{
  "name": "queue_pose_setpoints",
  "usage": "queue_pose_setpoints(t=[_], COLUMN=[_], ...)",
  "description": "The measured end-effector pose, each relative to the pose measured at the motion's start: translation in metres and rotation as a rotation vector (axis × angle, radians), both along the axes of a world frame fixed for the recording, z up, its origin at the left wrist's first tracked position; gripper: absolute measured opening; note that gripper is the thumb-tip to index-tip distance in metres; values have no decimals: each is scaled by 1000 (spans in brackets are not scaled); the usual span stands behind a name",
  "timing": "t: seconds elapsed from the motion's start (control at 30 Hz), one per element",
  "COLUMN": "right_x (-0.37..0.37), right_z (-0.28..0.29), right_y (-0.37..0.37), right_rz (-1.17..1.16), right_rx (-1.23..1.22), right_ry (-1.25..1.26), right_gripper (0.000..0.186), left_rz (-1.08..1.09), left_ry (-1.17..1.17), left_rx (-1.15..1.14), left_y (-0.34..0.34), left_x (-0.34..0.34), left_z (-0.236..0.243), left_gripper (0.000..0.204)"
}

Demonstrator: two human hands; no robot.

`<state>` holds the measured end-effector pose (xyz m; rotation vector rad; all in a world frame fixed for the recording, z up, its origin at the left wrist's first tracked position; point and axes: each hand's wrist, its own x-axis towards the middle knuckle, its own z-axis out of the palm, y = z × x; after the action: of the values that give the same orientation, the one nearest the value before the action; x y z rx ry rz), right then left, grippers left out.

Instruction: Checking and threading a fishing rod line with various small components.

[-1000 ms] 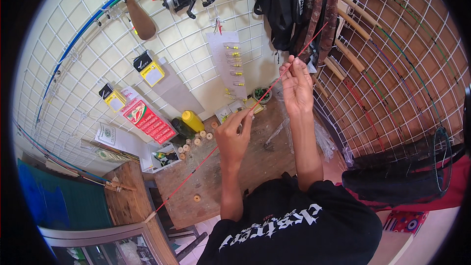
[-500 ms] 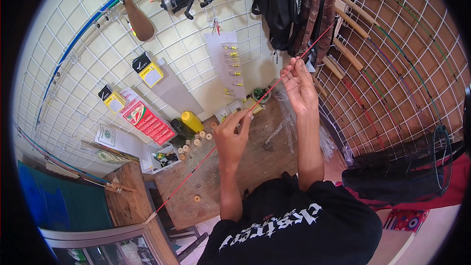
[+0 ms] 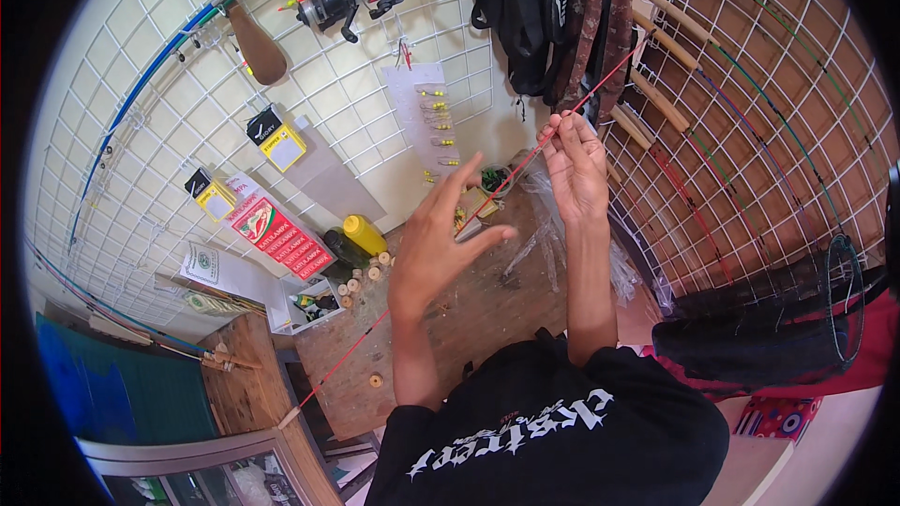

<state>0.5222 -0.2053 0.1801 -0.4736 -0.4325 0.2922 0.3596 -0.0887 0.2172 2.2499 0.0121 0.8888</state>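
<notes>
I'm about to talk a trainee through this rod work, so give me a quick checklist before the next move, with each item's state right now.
1. Right hand pinching the thin red rod: ok.
2. Left hand gripping the rod: not ok, fingers spread open.
3. Rod free of the black bags hanging above: cannot tell, its tip runs close to them.
4. Rod's lower end reaching past the wooden bench: ok.
5. Small yellow bottle away from both hands: ok.
</notes>
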Motion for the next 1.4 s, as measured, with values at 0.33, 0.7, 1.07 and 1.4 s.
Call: queue_pose_setpoints(t=[0.33,0.7,1.07,1.4], right_x=[-2,-3,-11,-16], right_z=[6,14,28,45], right_y=[-12,-25,-38,-54], right_rz=[4,-23,-84,-853], right_rx=[2,-44,-186,-714], right_ry=[3,-21,-131,-610], right_gripper=[13,19,23,13], left_rz=[-183,-69,-52,-19], left_ry=[40,-61,-80,-87], left_rx=[-474,-479,-381,-336], left_y=[-34,-48,-55,-59], left_x=[68,82,81,80], left_z=[32,26,29,30], left_gripper=[30,15,16,16])
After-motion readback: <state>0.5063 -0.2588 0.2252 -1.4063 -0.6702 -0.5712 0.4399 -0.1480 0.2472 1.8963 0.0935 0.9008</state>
